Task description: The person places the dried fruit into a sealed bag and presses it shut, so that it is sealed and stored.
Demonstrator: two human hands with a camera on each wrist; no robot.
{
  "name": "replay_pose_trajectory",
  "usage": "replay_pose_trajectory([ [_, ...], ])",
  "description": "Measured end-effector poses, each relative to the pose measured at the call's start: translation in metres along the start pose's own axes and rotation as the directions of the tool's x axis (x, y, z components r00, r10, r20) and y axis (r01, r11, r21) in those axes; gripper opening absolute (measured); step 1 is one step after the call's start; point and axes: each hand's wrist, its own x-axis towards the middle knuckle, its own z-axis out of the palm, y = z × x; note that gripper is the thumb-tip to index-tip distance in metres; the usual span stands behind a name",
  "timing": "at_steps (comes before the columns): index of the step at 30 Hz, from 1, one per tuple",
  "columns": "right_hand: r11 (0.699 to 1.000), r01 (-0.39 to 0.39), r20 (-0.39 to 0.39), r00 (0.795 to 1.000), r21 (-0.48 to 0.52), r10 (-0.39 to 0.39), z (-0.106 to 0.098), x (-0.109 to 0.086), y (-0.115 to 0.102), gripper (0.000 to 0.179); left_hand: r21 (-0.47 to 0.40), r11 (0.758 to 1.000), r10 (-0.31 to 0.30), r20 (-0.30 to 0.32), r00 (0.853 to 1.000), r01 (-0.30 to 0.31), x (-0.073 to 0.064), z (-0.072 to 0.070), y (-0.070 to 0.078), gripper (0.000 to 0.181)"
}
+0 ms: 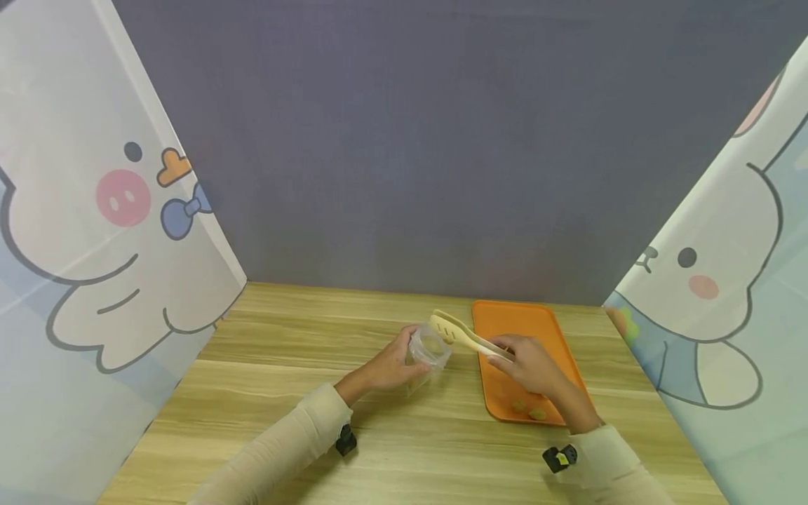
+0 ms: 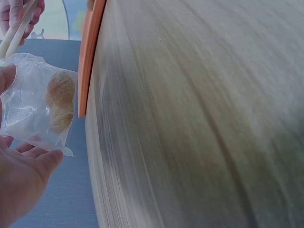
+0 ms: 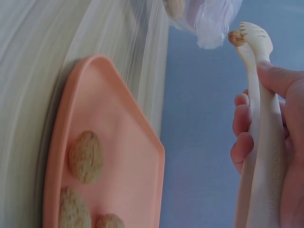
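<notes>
Nut [image 3: 236, 38] pinched in tongs [image 3: 270, 142] near open bag [image 2: 28, 99].
Tongs are gripped by the right hand [image 1: 530, 365], squeezed nearly together on one small, round, brown, rough-looking nut at the tips. Clear bag, just beyond the tips, is held in the left hand's [image 1: 391, 366] curled fingers, mouth tilted tongs-ward, presumably for easy reach. Wrinkled nuts [image 3: 86, 156] are seen on the orange tray [image 3: 126, 142] below the right hand, placed within reach, it seems.
</notes>
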Motion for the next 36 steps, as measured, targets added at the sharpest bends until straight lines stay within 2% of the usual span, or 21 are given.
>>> replay_pose_trajectory([
  [9,0.998,0.014,0.020,1.000,0.066,-0.016,0.007,0.005,-0.005,0.028,-0.013,1.000,0.018,-0.007,1.000,-0.018,-0.001,0.000,0.003,0.080],
  [20,0.997,0.009,0.022,1.000,0.076,-0.010,0.006,0.005,-0.008,0.032,-0.003,0.999,0.049,-0.032,0.998,-0.049,0.001,0.001,0.000,0.079],
  [30,0.998,-0.009,0.005,1.000,0.065,0.008,-0.003,-0.003,-0.001,0.032,0.010,0.999,0.042,-0.044,0.998,-0.041,-0.002,0.000,0.002,0.079],
  [36,0.998,-0.002,0.011,1.000,0.065,0.002,-0.008,-0.015,0.009,0.031,-0.006,1.000,0.025,-0.036,0.999,-0.025,-0.003,-0.002,0.002,0.079],
])
